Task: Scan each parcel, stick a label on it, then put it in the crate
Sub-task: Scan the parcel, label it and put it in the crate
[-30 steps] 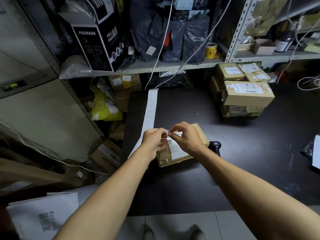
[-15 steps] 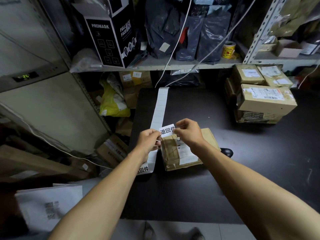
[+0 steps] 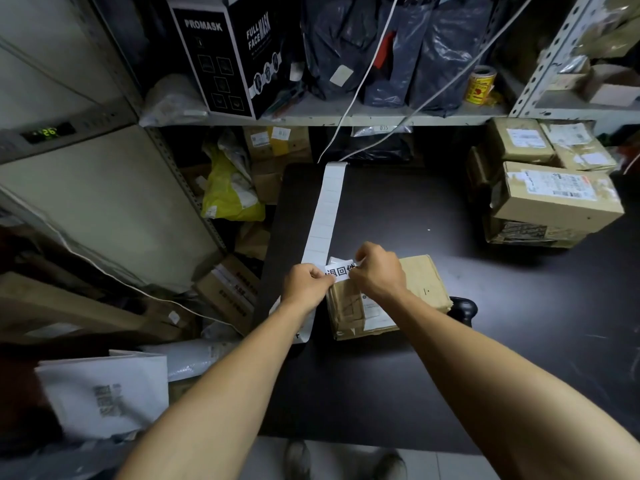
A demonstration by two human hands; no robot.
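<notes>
On the dark table (image 3: 398,209), set against cluttered shelving (image 3: 346,117) with stacked cartons (image 3: 554,199) at its far right, a strip (image 3: 327,206) of label backing runs toward the near edge. Compared with half a second ago, the label (image 3: 341,270) sits lower and closer to the parcel (image 3: 419,282), left hand (image 3: 306,285) pinching its left end and right hand (image 3: 379,273) its right. Brown and creased, the parcel lies flat beside the strip, carrying a white shipping sheet.

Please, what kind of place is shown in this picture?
Probably a parcel sorting or storage room: metal shelving packed with bagged goods, labelled cardboard parcels stacked on a dark table, and a long label strip across it.
</notes>
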